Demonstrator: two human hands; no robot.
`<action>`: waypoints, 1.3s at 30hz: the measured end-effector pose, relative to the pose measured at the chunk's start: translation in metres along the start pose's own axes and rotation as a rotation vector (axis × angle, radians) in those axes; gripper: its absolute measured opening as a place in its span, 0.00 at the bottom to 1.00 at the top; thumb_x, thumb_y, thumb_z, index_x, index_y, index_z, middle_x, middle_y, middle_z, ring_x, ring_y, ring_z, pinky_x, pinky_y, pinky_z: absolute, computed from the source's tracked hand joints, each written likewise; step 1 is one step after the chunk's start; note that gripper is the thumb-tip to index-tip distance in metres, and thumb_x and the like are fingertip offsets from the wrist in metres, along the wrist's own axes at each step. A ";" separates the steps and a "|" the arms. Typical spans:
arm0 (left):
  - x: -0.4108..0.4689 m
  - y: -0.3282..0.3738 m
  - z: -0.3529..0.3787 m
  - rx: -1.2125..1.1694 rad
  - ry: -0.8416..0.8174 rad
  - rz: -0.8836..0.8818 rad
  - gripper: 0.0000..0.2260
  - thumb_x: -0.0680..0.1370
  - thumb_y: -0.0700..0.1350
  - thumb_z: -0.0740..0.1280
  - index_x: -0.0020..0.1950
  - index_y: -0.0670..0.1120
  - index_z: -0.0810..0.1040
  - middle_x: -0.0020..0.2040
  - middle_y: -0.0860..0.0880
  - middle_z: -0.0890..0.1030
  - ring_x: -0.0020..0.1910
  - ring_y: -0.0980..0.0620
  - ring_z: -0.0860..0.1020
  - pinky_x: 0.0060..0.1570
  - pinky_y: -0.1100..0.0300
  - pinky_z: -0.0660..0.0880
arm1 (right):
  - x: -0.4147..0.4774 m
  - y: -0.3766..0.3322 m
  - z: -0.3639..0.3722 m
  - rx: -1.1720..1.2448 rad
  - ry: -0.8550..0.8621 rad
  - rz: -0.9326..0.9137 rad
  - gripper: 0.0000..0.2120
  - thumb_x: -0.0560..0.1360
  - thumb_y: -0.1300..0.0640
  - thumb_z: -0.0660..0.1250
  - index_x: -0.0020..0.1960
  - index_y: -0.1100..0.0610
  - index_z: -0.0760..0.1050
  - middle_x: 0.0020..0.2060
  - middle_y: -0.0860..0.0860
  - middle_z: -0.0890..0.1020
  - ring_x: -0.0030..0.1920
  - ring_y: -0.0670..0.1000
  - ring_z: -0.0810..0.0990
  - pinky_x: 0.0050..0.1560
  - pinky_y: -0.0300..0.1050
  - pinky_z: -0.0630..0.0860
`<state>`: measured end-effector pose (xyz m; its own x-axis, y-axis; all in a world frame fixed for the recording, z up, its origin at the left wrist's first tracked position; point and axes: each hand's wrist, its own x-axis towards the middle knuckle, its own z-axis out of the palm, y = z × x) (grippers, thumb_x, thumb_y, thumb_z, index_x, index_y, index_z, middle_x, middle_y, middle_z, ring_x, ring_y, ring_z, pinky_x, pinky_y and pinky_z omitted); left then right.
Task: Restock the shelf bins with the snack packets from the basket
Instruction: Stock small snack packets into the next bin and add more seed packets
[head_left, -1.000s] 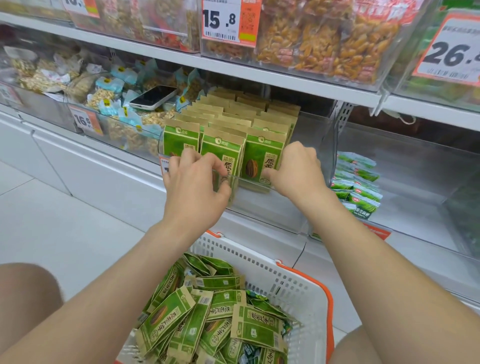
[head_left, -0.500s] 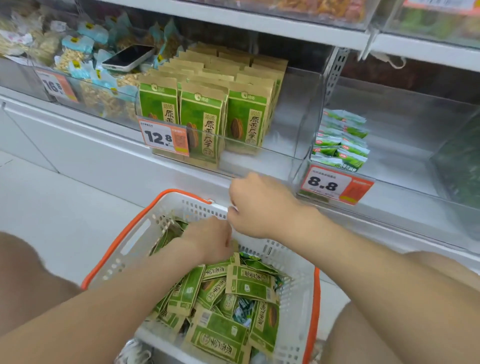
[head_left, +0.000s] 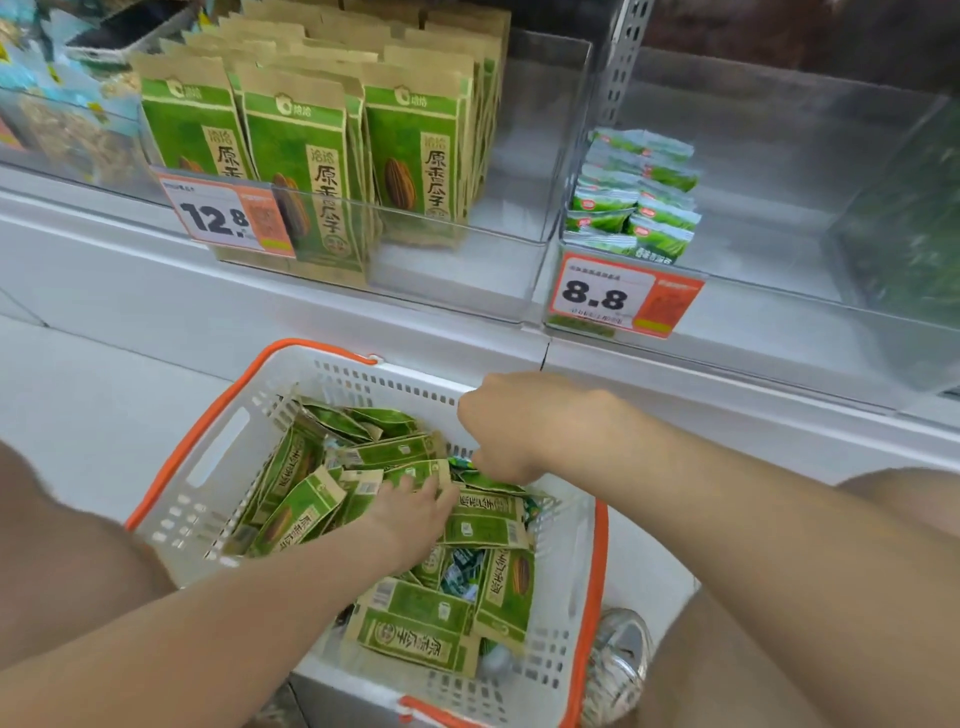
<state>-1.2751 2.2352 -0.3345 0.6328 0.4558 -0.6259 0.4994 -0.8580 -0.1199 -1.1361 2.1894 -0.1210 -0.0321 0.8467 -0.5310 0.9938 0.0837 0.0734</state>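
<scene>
The white plastic basket with orange rim sits on the pale floor below the shelf, and everything else is placed from it. Inside it lies a loose heap of green-and-tan sunflower seed packets, most flat or tilted, some face down with barcodes showing; a few smaller, darker green packets show between them.

The left hand reaches down into the middle of the basket, palm down, fingers spread flat on the packets; whether it has closed on one cannot be told. The right hand hangs over the basket's far rim, curled into a loose fist, with its fingers hidden beneath; it cannot be told whether it holds anything. The two hands are near each other but apart.

Above and behind the basket, a clear shelf bin holds upright rows of the same seed packets filling its left part, with bare floor at its right. A 12.8 price tag is fixed to its front. Up and to the right of the basket, a second clear bin carries an 8.8 price tag and holds a small stack of green-and-white packets in its left corner. A shoe shows just beside the basket's near right corner.
</scene>
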 end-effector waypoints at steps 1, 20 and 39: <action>0.002 0.002 0.000 0.018 0.015 0.002 0.36 0.81 0.46 0.68 0.82 0.48 0.50 0.79 0.38 0.62 0.75 0.32 0.66 0.70 0.36 0.70 | 0.001 0.002 0.000 0.002 0.009 -0.003 0.10 0.83 0.56 0.64 0.44 0.55 0.67 0.39 0.51 0.69 0.34 0.50 0.70 0.31 0.45 0.68; -0.066 -0.067 -0.141 -0.491 0.544 0.215 0.18 0.86 0.56 0.63 0.39 0.48 0.75 0.35 0.51 0.76 0.38 0.50 0.74 0.42 0.51 0.70 | -0.007 0.021 -0.017 0.103 0.004 0.029 0.10 0.83 0.52 0.64 0.54 0.59 0.74 0.47 0.55 0.78 0.42 0.56 0.79 0.38 0.48 0.76; -0.133 -0.081 -0.202 -1.240 1.278 0.046 0.25 0.87 0.58 0.58 0.33 0.49 0.75 0.27 0.55 0.78 0.27 0.58 0.74 0.28 0.62 0.66 | -0.033 0.019 -0.064 1.233 0.778 -0.016 0.12 0.81 0.48 0.70 0.50 0.55 0.86 0.40 0.50 0.88 0.40 0.51 0.87 0.37 0.44 0.80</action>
<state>-1.2803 2.2918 -0.0862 0.3776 0.8396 0.3904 0.1979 -0.4851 0.8518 -1.1227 2.1963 -0.0480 0.3058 0.9482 0.0861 0.4385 -0.0600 -0.8967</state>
